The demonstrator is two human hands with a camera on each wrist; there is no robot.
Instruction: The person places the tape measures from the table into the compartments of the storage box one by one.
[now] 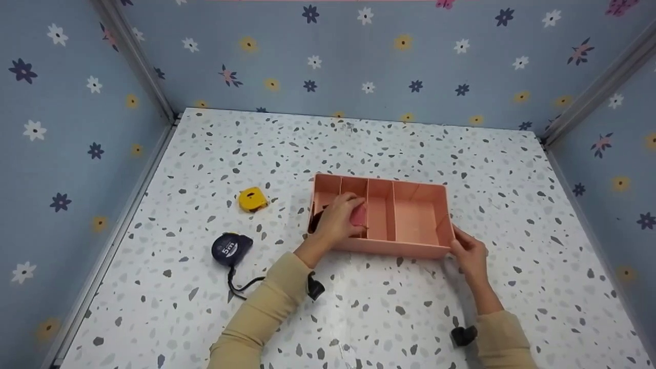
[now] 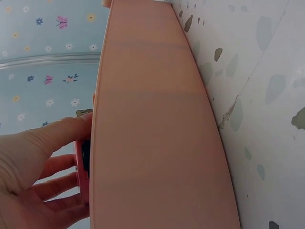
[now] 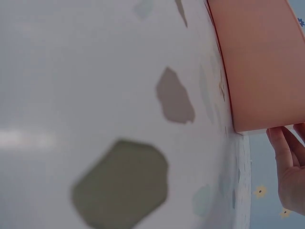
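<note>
A salmon-pink divided box sits on the table. My left hand reaches over its near wall and grips a pink-red thing, which looks like a tape measure, in the second compartment from the left. In the left wrist view, thumb and fingers bracket this pink-red thing, with a black part and a small metal piece showing; the box wall hides the rest. A dark thing in the leftmost compartment is partly covered by the hand. My right hand touches the box's right end with its fingertips, fairly straight in the right wrist view.
Left of the box lie a yellow tape measure and a dark blue one, whose black strap runs toward my left sleeve. Flower-patterned panels enclose the speckled table at the back and both sides.
</note>
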